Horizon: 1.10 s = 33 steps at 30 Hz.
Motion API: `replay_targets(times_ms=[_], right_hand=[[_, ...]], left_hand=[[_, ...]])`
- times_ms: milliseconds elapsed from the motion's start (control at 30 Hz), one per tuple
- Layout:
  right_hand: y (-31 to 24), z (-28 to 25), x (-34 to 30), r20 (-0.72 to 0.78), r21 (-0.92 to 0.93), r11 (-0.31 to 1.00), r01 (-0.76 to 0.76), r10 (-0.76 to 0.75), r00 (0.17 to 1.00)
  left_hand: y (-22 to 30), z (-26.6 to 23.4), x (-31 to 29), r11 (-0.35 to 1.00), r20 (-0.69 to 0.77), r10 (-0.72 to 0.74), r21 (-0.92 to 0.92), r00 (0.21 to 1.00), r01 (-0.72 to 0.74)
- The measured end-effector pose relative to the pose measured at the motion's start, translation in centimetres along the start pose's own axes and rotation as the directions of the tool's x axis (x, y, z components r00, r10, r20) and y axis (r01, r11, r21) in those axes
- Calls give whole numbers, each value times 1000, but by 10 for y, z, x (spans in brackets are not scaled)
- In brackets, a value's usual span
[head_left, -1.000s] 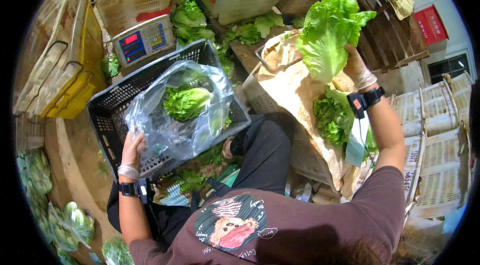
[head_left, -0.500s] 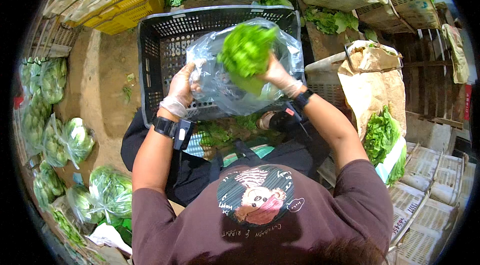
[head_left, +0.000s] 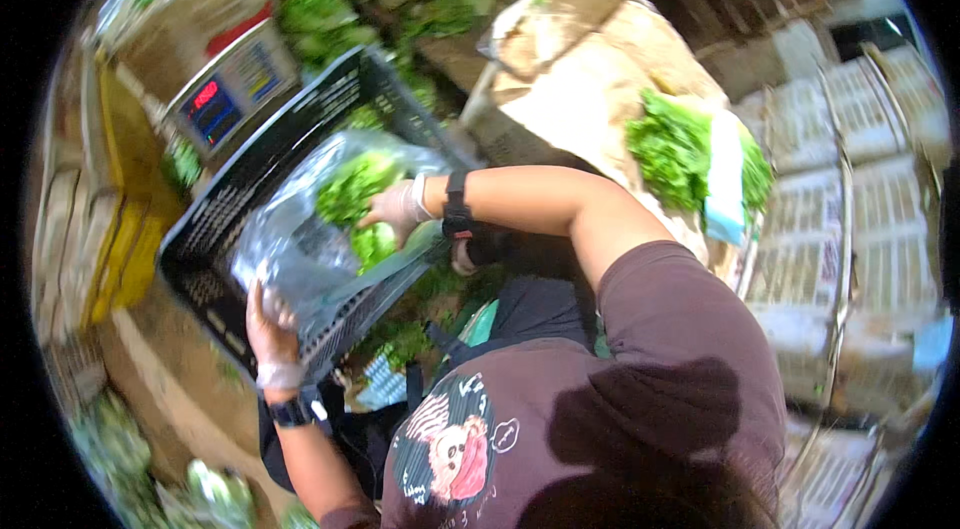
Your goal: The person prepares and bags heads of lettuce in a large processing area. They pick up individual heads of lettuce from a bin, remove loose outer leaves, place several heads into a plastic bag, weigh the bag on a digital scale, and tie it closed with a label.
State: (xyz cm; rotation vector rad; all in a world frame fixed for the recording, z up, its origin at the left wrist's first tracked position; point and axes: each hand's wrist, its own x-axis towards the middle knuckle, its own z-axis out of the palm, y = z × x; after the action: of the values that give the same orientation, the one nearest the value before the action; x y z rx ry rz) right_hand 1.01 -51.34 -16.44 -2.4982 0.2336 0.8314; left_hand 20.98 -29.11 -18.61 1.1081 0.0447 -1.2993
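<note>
A clear plastic bag (head_left: pixel 290 229) lies spread open in a black perforated crate (head_left: pixel 225 184). My left hand (head_left: pixel 270 329), in a thin clear glove, is closed on the bag's near-left edge. Inside the bag's mouth is a head of green leaf lettuce (head_left: pixel 350 189). My right hand (head_left: pixel 400 207), gloved too, reaches in from the right with its fingers curled on the lettuce's pale stem side. The picture is slightly blurred, and the lettuce's underside is hidden.
Beyond the crate stands a scale (head_left: pixel 235 94) with a lit red display. Brown paper (head_left: pixel 580 79) covers a container at the right, with more lettuce (head_left: pixel 665 149) beside it. Whitish crates (head_left: pixel 800 249) line the far right; yellow crates (head_left: pixel 115 259) stand left. Bagged vegetables (head_left: pixel 220 494) lie lower left.
My view has turned to the right, so the crate and scale appear farther left and tilted. The lettuce in my right hand has gone from above the bag down into its mouth.
</note>
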Motion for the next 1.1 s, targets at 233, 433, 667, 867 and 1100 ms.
replay_targets(times_ms=[233,433,667,867,1100], right_hand=[[5,-42,-263,-891,71,932,-356,219,397],[61,26,-403,-435,676,114,-728,859,-269],[125,56,-421,-37,718,-78,-691,988,-150],[127,57,-403,-329,885,258,-387,935,-130],[132,81,-396,-344,931,327,160,935,91]], left_hand=[[-3,23,-3,949,-43,148,289,988,-130],[-8,41,-9,951,-91,139,290,986,-108],[-5,26,-5,958,-57,121,267,991,-102],[-8,24,-1,954,7,158,256,987,-155],[-7,7,-1,832,65,274,483,959,-271]])
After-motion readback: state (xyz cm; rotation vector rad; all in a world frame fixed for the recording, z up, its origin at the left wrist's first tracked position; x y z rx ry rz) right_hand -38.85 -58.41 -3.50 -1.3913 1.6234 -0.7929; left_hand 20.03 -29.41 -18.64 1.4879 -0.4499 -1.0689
